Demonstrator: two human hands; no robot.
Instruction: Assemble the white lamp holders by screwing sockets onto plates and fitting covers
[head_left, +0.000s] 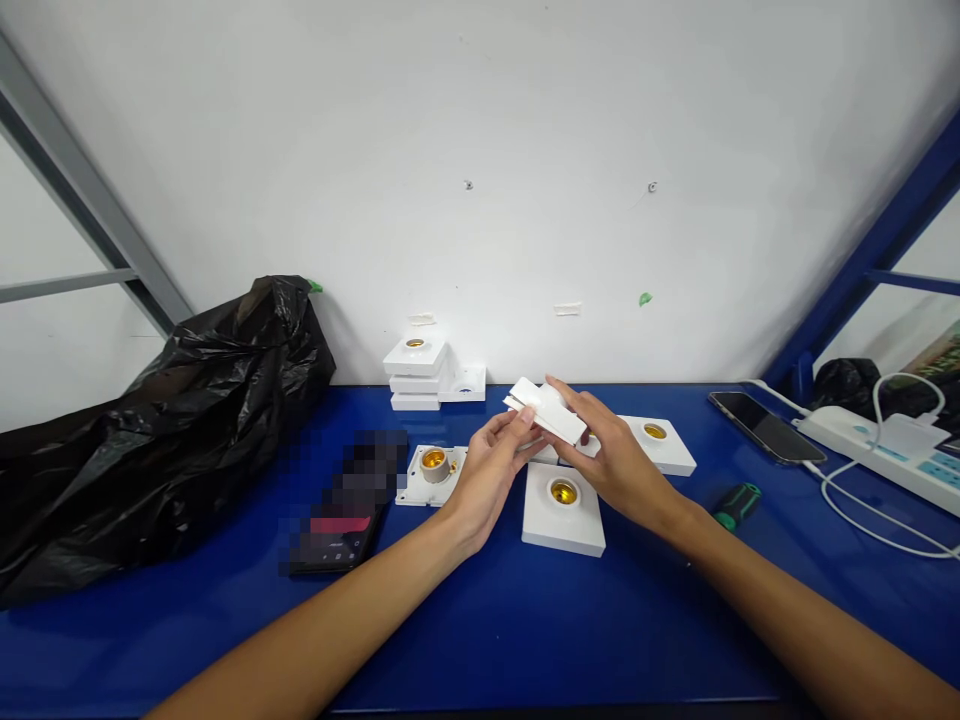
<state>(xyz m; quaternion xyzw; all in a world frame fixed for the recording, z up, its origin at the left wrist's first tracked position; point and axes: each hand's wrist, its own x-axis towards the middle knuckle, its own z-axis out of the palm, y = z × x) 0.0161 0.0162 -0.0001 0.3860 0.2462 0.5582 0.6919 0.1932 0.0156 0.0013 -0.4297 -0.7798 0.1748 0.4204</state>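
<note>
Above the middle of the table, my left hand (pixel 489 472) and my right hand (pixel 609 446) both grip a white lamp holder cover (pixel 551 412). It is tilted and looks like two overlapping flat layers; my fingers hide part of it. Just below stands a square white lamp holder (pixel 559 510) with a brass-coloured screw socket. Left of it, partly behind my left hand, lies an uncovered lamp holder base (pixel 421 485) with its socket exposed. Another finished-looking lamp holder (pixel 664 450) lies beyond my right wrist, and further white pieces are partly hidden behind my hands.
Against the wall rises a stack of white lamp holders (pixel 416 380), beside an open white cover (pixel 469 383). A black plastic bag (pixel 225 400) fills the left side. A phone (pixel 337 545), a green-black screwdriver (pixel 737 506), another phone (pixel 765 428) and a power strip (pixel 892 450) with cables lie around.
</note>
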